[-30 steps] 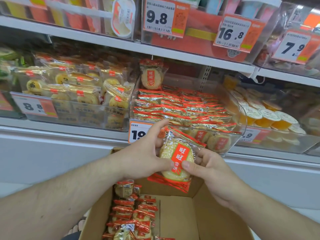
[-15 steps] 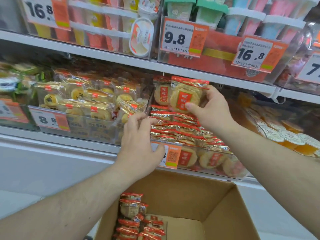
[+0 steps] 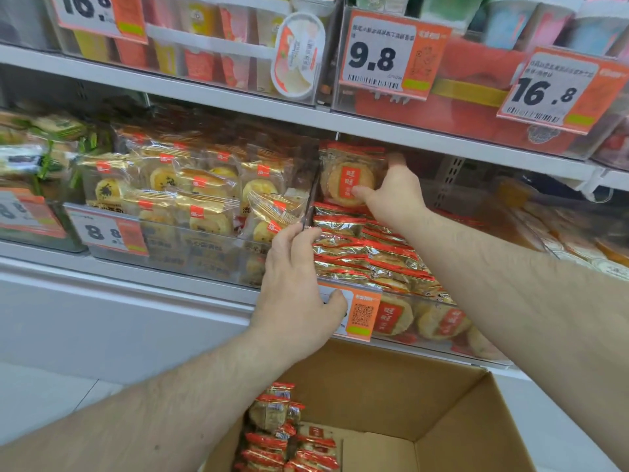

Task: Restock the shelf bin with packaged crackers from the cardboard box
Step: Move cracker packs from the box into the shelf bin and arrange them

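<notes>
Holding a cracker pack [image 3: 349,180] upright at the far left of the shelf bin [image 3: 425,301], my right hand [image 3: 394,194] pinches it; my left hand [image 3: 296,287] grips the bin's near-left corner, covering its price tag [image 3: 362,315]. Pastry packs [image 3: 190,189] crowd left; the cardboard box [image 3: 391,403] sits below.

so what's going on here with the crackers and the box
A person is restocking a clear shelf bin with packaged rice crackers. The right hand holds one cracker pack upright at the back of the bin, above the rows of packs already lying there. The left hand grips the bin's front left corner, its thumb over the price tag. Below, an open cardboard box holds more packs along its left side.
</notes>
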The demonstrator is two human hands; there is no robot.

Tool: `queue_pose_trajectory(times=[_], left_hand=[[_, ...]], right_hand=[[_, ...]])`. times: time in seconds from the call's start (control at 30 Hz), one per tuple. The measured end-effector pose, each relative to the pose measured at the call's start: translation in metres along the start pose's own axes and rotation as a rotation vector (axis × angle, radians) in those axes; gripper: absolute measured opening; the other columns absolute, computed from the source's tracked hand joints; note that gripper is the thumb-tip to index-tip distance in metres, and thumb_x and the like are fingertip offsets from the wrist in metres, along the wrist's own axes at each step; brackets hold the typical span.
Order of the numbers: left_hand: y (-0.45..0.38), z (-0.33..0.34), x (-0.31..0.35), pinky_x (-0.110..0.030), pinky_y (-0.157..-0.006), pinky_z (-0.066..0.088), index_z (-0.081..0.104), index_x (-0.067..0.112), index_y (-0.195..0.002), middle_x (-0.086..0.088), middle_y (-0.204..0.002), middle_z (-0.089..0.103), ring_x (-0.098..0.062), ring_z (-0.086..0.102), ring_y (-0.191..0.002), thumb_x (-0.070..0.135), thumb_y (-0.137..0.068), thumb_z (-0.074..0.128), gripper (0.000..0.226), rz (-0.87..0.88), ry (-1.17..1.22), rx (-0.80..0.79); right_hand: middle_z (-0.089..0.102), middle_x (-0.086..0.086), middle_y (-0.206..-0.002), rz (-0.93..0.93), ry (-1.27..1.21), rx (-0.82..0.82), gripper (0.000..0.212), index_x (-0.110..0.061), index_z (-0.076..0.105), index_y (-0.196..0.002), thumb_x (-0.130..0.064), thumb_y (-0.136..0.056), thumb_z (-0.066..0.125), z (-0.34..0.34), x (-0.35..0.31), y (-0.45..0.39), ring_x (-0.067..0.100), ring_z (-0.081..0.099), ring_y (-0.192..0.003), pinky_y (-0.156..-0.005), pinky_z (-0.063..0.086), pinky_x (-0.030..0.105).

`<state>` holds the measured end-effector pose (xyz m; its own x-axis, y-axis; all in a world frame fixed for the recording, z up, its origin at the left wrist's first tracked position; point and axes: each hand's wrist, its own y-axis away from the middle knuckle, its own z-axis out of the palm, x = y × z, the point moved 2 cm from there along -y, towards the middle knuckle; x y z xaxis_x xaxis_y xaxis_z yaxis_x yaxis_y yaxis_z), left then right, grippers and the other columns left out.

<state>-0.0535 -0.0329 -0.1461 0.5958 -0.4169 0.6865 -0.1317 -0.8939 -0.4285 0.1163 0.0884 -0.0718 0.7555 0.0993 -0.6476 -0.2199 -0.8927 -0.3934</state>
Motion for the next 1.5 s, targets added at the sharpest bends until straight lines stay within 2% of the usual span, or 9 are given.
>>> queue_pose_trajectory(times=[0.27,0.4,0.63,0.7,0.77,0.83,1.23,1.43,1.5], left_hand=[[0.001,0.001,0.001,-0.027,-0.117,0.019,0.024,0.024,-0.145,0.014,-0.148,0.009,-0.01,0.012,-0.141,0.025,-0.082,0.068,0.077,-0.004,0.03,-0.014],[0.001,0.003,0.005,-0.032,-0.118,0.022,0.023,0.025,-0.143,0.018,-0.145,0.006,-0.011,0.011,-0.141,0.027,-0.081,0.069,0.077,-0.022,0.023,-0.003],[0.001,0.005,0.006,-0.036,-0.118,0.021,0.024,0.026,-0.143,0.017,-0.147,0.005,-0.01,0.01,-0.14,0.027,-0.08,0.069,0.077,-0.051,0.005,-0.004],[0.001,0.005,0.006,-0.036,-0.118,0.022,0.023,0.026,-0.143,0.018,-0.147,0.005,-0.01,0.009,-0.14,0.028,-0.08,0.069,0.078,-0.053,0.003,-0.004],[0.001,0.005,0.007,-0.035,-0.118,0.022,0.023,0.027,-0.143,0.019,-0.146,0.004,-0.009,0.009,-0.14,0.028,-0.081,0.069,0.078,-0.054,0.002,-0.01],[0.0,0.004,0.006,-0.034,-0.118,0.023,0.023,0.028,-0.143,0.019,-0.146,0.005,-0.009,0.011,-0.139,0.027,-0.081,0.07,0.078,-0.06,0.013,-0.019],[0.0,-0.005,0.007,-0.034,-0.117,0.027,0.03,0.022,-0.141,0.007,-0.147,0.018,-0.011,0.019,-0.138,0.02,-0.082,0.069,0.071,-0.056,0.047,-0.002],[0.002,-0.006,0.006,-0.021,-0.111,0.021,0.029,0.024,-0.141,0.013,-0.146,0.015,-0.008,0.018,-0.137,0.018,-0.082,0.068,0.071,-0.046,0.044,-0.017],[0.002,-0.006,0.006,-0.022,-0.111,0.02,0.029,0.024,-0.141,0.013,-0.146,0.015,-0.009,0.017,-0.138,0.017,-0.082,0.067,0.07,-0.039,0.046,-0.018]], right_hand=[[0.067,0.002,-0.112,0.108,0.119,-0.12,0.043,-0.013,0.063,-0.117,-0.034,-0.082,0.077,0.006,-0.008,-0.019,0.021,0.063,-0.101,-0.085,0.052,0.03],[0.065,0.002,-0.104,0.1,0.181,-0.187,0.022,-0.012,0.061,-0.106,-0.027,-0.091,0.065,0.014,-0.01,-0.019,0.019,0.061,-0.091,-0.075,0.05,0.029],[0.066,0.007,-0.103,0.147,0.315,-0.117,0.018,-0.012,0.058,-0.096,-0.029,-0.096,0.057,0.028,-0.011,-0.008,0.024,0.06,-0.083,-0.068,0.047,0.032],[0.067,0.006,-0.103,0.157,0.348,-0.103,0.023,-0.013,0.058,-0.098,-0.036,-0.097,0.054,0.028,-0.01,-0.005,0.027,0.062,-0.092,-0.084,0.049,0.039],[0.065,0.004,-0.103,0.165,0.382,-0.126,0.032,-0.012,0.06,-0.105,-0.041,-0.099,0.048,0.026,-0.01,-0.005,0.028,0.06,-0.102,-0.105,0.036,0.047],[0.062,0.002,-0.1,0.177,0.371,-0.157,0.037,-0.012,0.059,-0.114,-0.043,-0.099,0.045,0.023,-0.01,-0.005,0.028,0.059,-0.107,-0.109,0.028,0.05],[0.06,0.003,-0.11,0.201,0.223,-0.134,0.051,-0.009,0.053,-0.126,-0.05,-0.095,0.051,0.006,-0.004,0.004,0.029,0.057,-0.112,-0.105,0.038,0.052],[0.067,0.002,-0.098,0.197,0.059,-0.041,0.027,-0.016,0.062,-0.101,-0.041,-0.091,0.061,0.006,-0.003,-0.003,0.021,0.064,-0.085,-0.08,0.056,0.037],[0.067,0.004,-0.101,0.23,0.009,0.004,0.028,-0.013,0.063,-0.108,-0.036,-0.092,0.06,0.005,-0.004,-0.008,0.023,0.064,-0.086,-0.079,0.056,0.036]])
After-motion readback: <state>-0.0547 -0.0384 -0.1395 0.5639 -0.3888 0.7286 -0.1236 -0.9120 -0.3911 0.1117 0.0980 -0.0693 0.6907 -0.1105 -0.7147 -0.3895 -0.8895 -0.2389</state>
